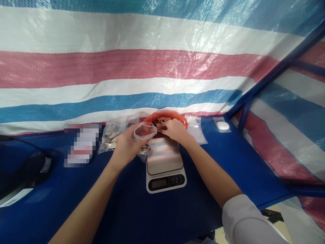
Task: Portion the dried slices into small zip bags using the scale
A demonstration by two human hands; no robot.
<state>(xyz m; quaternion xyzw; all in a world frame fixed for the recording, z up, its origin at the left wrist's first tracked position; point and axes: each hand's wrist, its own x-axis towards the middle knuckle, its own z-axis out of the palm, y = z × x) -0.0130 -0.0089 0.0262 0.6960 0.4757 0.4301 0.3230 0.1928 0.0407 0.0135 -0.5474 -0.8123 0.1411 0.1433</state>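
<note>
My left hand [127, 144] is closed around a clear plastic bag [144, 131], whose round mouth gapes toward the right. My right hand [175, 130] reaches over the rim of a red plastic bag [181, 117], its fingers pinched at a tan dried piece [159, 128]. More tan dried pieces [162, 119] lie inside the red bag; what they are cannot be made out. Just below both hands sits a kitchen scale [165, 159] with a steel plate and a dark, unlit-looking display. The lower part of the clear bag is partly hidden by my left hand.
Filled clear bags [110, 134] lie left of my left hand. Flat clear bags [196, 130] are right of the red bag, with a white oval object [222, 125] farther right. A blurred-out item [82, 145] and a black object [22, 169] occupy the left. Striped sheeting [152, 67] rises behind the blue table [122, 210].
</note>
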